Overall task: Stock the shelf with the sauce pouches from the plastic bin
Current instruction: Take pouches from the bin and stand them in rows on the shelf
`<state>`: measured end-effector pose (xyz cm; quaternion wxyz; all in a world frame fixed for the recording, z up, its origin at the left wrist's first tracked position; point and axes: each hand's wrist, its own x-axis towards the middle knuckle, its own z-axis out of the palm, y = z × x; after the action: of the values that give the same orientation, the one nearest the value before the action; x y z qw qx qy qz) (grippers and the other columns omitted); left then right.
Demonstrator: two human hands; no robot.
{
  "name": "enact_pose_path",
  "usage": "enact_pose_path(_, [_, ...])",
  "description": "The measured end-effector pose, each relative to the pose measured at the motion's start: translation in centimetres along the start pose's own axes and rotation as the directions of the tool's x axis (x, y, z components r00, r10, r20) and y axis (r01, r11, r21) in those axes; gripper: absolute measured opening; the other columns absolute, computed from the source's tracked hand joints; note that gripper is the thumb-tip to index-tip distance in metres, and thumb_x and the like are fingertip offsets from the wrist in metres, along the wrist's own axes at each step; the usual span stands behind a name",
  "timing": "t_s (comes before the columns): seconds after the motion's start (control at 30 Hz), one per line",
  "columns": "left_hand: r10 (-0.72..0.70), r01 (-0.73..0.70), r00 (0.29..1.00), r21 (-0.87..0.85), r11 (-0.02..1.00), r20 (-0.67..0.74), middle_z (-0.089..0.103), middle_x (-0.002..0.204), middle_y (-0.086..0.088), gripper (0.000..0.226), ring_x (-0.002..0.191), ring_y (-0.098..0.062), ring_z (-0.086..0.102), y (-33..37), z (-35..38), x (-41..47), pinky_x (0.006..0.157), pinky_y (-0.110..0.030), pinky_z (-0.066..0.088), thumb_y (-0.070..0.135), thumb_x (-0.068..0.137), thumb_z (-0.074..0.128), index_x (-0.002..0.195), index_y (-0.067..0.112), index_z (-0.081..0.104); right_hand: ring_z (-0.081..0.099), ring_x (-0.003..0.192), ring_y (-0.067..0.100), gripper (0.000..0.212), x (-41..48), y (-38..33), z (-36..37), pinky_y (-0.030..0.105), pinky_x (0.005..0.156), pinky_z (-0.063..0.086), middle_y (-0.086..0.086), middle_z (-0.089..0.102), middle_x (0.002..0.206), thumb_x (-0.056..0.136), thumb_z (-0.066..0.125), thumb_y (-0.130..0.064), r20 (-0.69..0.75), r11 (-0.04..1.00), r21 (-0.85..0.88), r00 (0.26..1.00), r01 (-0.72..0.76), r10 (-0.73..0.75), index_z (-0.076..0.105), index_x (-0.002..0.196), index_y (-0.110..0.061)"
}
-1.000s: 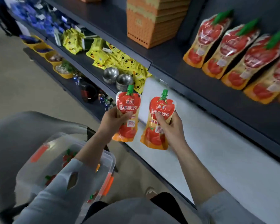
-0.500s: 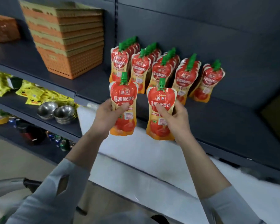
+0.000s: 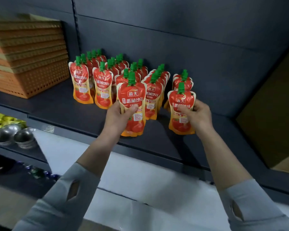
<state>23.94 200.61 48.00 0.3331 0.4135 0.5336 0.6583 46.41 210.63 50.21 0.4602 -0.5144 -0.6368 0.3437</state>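
Note:
My left hand (image 3: 118,118) grips a red tomato sauce pouch (image 3: 132,97) with a green cap, upright over the front part of the dark shelf (image 3: 57,109). My right hand (image 3: 198,116) holds a second sauce pouch (image 3: 180,120) upright at the right end of the rows, its base at the shelf surface. Behind them several rows of the same pouches (image 3: 100,84) stand on the shelf. The plastic bin is out of view.
A stack of orange perforated baskets (image 3: 28,64) fills the shelf's left side. Two steel bowls (image 3: 15,135) and yellow packets (image 3: 5,119) sit on the lower shelf at left. A dark back panel (image 3: 190,47) closes the shelf behind.
Both hands carried their pouches up from beside the bin to the shelf. The right pouch went to the right end of the rows; the left one is in front of the middle rows.

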Motion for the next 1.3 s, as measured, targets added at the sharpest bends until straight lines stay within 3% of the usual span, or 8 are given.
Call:
enact_pose_path(0.2, [0.007,-0.007,1.000,0.037,0.999,-0.002,0.072,0.103,0.011,0.030,0.092,-0.003,0.070,-0.6,0.3,0.4,0.073,-0.019,0.055,0.025,0.089,0.066,0.118,0.020,0.061,0.072,0.097,0.017,0.013,4.5,2.4,-0.2,0.048,0.092,0.057,-0.002,0.075,0.103,0.083,0.079,-0.025,0.029,0.986,0.089,0.990,-0.139,0.137,0.074,0.094,-0.023])
enact_pose_path(0.3, [-0.014,0.014,1.000,0.053,0.998,-0.012,0.072,0.105,0.008,0.032,0.093,-0.005,0.070,-0.8,0.2,0.7,0.076,-0.024,0.057,0.026,0.089,0.066,0.119,0.019,0.061,0.071,0.098,0.018,0.019,6.4,3.1,0.3,0.049,0.092,0.057,0.000,0.075,0.106,0.084,0.078,-0.023,0.015,0.981,0.112,0.988,-0.156,0.155,0.073,0.102,-0.019])
enact_pose_path(0.9, [-0.076,0.075,0.997,0.133,0.988,-0.003,0.070,0.110,0.003,0.034,0.100,-0.015,0.068,-2.6,2.0,2.4,0.087,-0.037,0.056,0.025,0.088,0.068,0.120,0.019,0.060,0.065,0.112,0.019,0.036,11.0,3.7,1.8,0.049,0.099,0.053,0.002,0.070,0.122,0.088,0.074,-0.024,0.007,0.998,-0.046,0.999,-0.052,0.052,0.064,0.123,-0.019])
enact_pose_path(1.0, [-0.086,0.083,0.996,0.112,0.990,0.021,0.070,0.111,0.003,0.035,0.101,-0.016,0.068,-2.7,2.7,2.4,0.088,-0.038,0.056,0.027,0.087,0.069,0.120,0.020,0.060,0.066,0.107,0.016,0.042,9.9,3.0,0.9,0.044,0.098,0.053,0.000,0.070,0.116,0.085,0.077,-0.025,-0.101,0.990,-0.140,0.994,0.012,-0.027,0.059,0.123,-0.020])
enact_pose_path(1.1, [-0.091,0.085,0.994,0.092,0.992,0.062,0.070,0.110,0.006,0.033,0.101,-0.013,0.068,-2.7,3.5,2.3,0.087,-0.034,0.056,0.027,0.086,0.069,0.118,0.024,0.060,0.066,0.093,0.007,0.027,7.7,1.3,0.4,0.038,0.091,0.056,-0.010,0.069,0.098,0.088,0.073,-0.023,-0.268,0.979,-0.140,0.947,0.145,-0.179,0.063,0.113,-0.021])
enact_pose_path(1.13, [-0.092,0.084,0.993,0.089,0.992,0.081,0.071,0.109,0.008,0.030,0.100,-0.012,0.068,-2.7,3.9,2.3,0.085,-0.032,0.056,0.027,0.087,0.069,0.116,0.026,0.061,0.065,0.091,0.004,0.019,6.8,0.4,0.6,0.034,0.088,0.056,-0.014,0.068,0.094,0.089,0.072,-0.024,-0.218,0.974,-0.123,0.953,0.188,-0.212,0.067,0.107,-0.022])
enact_pose_path(1.2, [-0.084,0.073,0.988,0.090,0.993,0.131,0.072,0.104,0.011,0.022,0.097,-0.007,0.069,-2.7,4.7,2.0,0.080,-0.024,0.055,0.027,0.088,0.068,0.109,0.032,0.062,0.065,0.087,0.001,0.010,5.3,-1.5,1.1,0.025,0.077,0.054,-0.015,0.070,0.092,0.092,0.069,-0.030,0.071,0.979,-0.031,0.977,0.203,-0.201,0.072,0.098,-0.023])
enact_pose_path(1.3, [-0.084,0.072,0.974,0.064,0.995,0.209,0.073,0.103,0.009,0.021,0.097,-0.007,0.069,-2.7,6.0,1.8,0.078,-0.021,0.055,0.024,0.090,0.065,0.110,0.029,0.062,0.068,0.080,0.000,0.020,3.9,-3.1,1.4,0.021,0.063,0.055,-0.006,0.073,0.096,0.094,0.067,-0.029,0.463,0.990,0.055,0.875,0.132,-0.142,0.073,0.104,-0.013])
